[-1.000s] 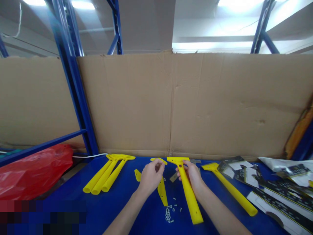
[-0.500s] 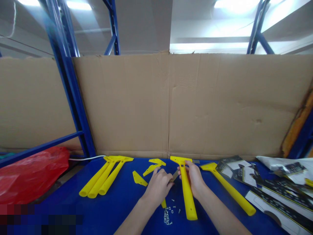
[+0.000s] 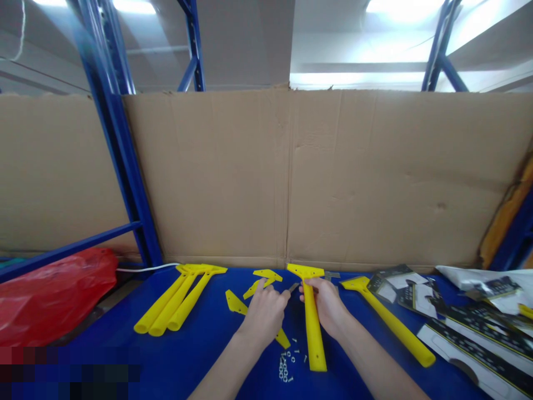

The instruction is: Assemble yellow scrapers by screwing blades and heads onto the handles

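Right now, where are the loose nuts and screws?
Head view, bottom centre: the nuts and screws lie on the blue table, just left of the lower end of the yellow handle held in the right hand.

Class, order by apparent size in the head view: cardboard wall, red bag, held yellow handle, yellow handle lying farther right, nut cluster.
Largest to smallest:
Cardboard wall
Red bag
Held yellow handle and yellow handle lying farther right: too alike to rank; the right hand partly hides one
Nut cluster
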### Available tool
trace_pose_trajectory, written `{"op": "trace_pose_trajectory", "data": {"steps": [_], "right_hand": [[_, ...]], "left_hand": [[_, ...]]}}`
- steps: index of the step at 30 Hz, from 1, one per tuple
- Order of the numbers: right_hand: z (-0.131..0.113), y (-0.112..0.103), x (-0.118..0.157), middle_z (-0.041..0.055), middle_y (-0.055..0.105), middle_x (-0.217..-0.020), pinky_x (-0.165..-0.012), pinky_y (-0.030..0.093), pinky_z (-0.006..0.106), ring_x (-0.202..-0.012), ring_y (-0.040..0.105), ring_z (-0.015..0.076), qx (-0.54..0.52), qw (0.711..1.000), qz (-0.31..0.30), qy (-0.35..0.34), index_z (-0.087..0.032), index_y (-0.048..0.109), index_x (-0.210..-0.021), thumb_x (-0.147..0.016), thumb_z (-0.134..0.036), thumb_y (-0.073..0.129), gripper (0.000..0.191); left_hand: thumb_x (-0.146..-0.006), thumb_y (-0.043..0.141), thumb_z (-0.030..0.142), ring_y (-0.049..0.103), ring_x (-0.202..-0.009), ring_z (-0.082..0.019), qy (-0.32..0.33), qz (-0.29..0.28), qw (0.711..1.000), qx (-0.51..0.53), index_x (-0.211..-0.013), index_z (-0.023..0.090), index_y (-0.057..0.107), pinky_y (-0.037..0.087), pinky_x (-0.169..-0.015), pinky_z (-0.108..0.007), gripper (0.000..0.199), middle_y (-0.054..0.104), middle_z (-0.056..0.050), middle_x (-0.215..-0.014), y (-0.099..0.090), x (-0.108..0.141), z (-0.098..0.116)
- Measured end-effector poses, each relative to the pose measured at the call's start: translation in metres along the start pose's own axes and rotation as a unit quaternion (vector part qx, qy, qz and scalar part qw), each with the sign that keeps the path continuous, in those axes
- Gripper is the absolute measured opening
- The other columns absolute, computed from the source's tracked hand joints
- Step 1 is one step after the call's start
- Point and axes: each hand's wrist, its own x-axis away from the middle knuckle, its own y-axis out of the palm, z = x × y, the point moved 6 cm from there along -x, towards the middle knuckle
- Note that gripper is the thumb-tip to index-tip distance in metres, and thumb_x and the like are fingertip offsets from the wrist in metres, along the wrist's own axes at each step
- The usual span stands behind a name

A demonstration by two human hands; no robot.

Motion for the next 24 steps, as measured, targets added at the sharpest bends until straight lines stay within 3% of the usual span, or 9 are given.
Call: {"op": "trace_pose_trajectory", "data": {"steps": [5, 8, 11, 14, 16, 18, 21, 24], "right_hand": [[-0.003, 0.004, 0.003, 0.0021, 0.061, -0.064, -0.054, 0.054, 0.020, -0.056, 0.061, 0.0111, 0.004, 0.999, -0.031, -0.005, -0.015, 0.057, -0.069, -0.069, 0.000, 0.054, 0.015], [-0.005, 0.007, 0.006, 0.0045, 0.065, -0.067, -0.059, 0.056, 0.020, -0.059, 0.063, 0.0108, 0.014, 0.999, -0.042, 0.004, -0.013, 0.059, -0.072, -0.075, -0.003, 0.056, 0.011], [-0.004, 0.006, 0.007, 0.0059, 0.068, -0.076, -0.052, 0.056, 0.021, -0.056, 0.063, 0.0106, 0.034, 0.999, -0.038, 0.019, -0.013, 0.059, -0.081, -0.081, -0.010, 0.056, 0.004], [-0.003, 0.006, 0.007, 0.0065, 0.070, -0.084, -0.041, 0.052, 0.020, -0.049, 0.062, 0.0094, 0.056, 0.997, -0.037, 0.034, -0.014, 0.057, -0.088, -0.084, -0.014, 0.054, 0.005], [-0.002, 0.006, 0.008, 0.0073, 0.070, -0.084, -0.039, 0.050, 0.020, -0.047, 0.061, 0.0090, 0.070, 0.996, -0.046, 0.043, -0.014, 0.056, -0.089, -0.084, -0.014, 0.053, 0.005], [0.000, 0.008, 0.009, 0.0081, 0.070, -0.084, -0.037, 0.048, 0.019, -0.044, 0.060, 0.0088, 0.082, 0.993, -0.060, 0.052, -0.013, 0.056, -0.089, -0.084, -0.014, 0.053, 0.006], [0.001, 0.011, 0.010, 0.0085, 0.070, -0.084, -0.035, 0.046, 0.019, -0.042, 0.058, 0.0084, 0.098, 0.990, -0.083, 0.059, -0.012, 0.057, -0.091, -0.084, -0.013, 0.052, 0.008], [0.002, 0.014, 0.012, 0.0085, 0.070, -0.085, -0.035, 0.045, 0.019, -0.041, 0.057, 0.0078, 0.107, 0.987, -0.104, 0.060, -0.012, 0.057, -0.094, -0.084, -0.012, 0.052, 0.012]], "left_hand": [[-0.074, 0.044, 0.001, 0.062, -0.089, -0.028, -0.068, 0.062, 0.993, 0.076, -0.091, 0.018, 0.064, 0.031, -0.095, -0.044, 0.032, 0.069, -0.011, -0.083, -0.005, 0.000, -0.020], [-0.075, 0.050, 0.006, 0.064, -0.082, -0.024, -0.160, 0.130, 0.963, 0.174, -0.091, 0.022, 0.063, 0.039, -0.086, -0.038, 0.026, 0.071, -0.006, -0.080, -0.007, 0.002, -0.044], [-0.074, 0.058, 0.012, 0.065, -0.070, -0.020, -0.231, 0.197, 0.900, 0.313, -0.087, 0.022, 0.061, 0.045, -0.070, -0.030, 0.016, 0.070, -0.003, -0.076, -0.007, 0.004, -0.065], [-0.071, 0.064, 0.016, 0.063, -0.056, -0.017, -0.276, 0.240, 0.808, 0.462, -0.083, 0.018, 0.059, 0.047, -0.056, -0.026, 0.014, 0.066, -0.001, -0.064, -0.005, 0.006, -0.077], [-0.068, 0.067, 0.015, 0.062, -0.052, -0.015, -0.301, 0.251, 0.742, 0.545, -0.083, 0.016, 0.058, 0.047, -0.053, -0.024, 0.018, 0.064, 0.000, -0.058, -0.003, 0.007, -0.080], [-0.067, 0.069, 0.011, 0.063, -0.053, -0.014, -0.320, 0.240, 0.694, 0.599, -0.086, 0.013, 0.059, 0.048, -0.052, -0.022, 0.022, 0.066, -0.001, -0.059, 0.000, 0.008, -0.079], [-0.068, 0.069, 0.007, 0.064, -0.057, -0.012, -0.316, 0.209, 0.656, 0.653, -0.091, 0.010, 0.061, 0.049, -0.053, -0.020, 0.025, 0.070, -0.005, -0.067, 0.003, 0.007, -0.074], [-0.071, 0.069, 0.007, 0.065, -0.061, -0.012, -0.300, 0.170, 0.636, 0.690, -0.093, 0.010, 0.063, 0.051, -0.056, -0.020, 0.024, 0.071, -0.006, -0.072, 0.008, 0.006, -0.069]]}}
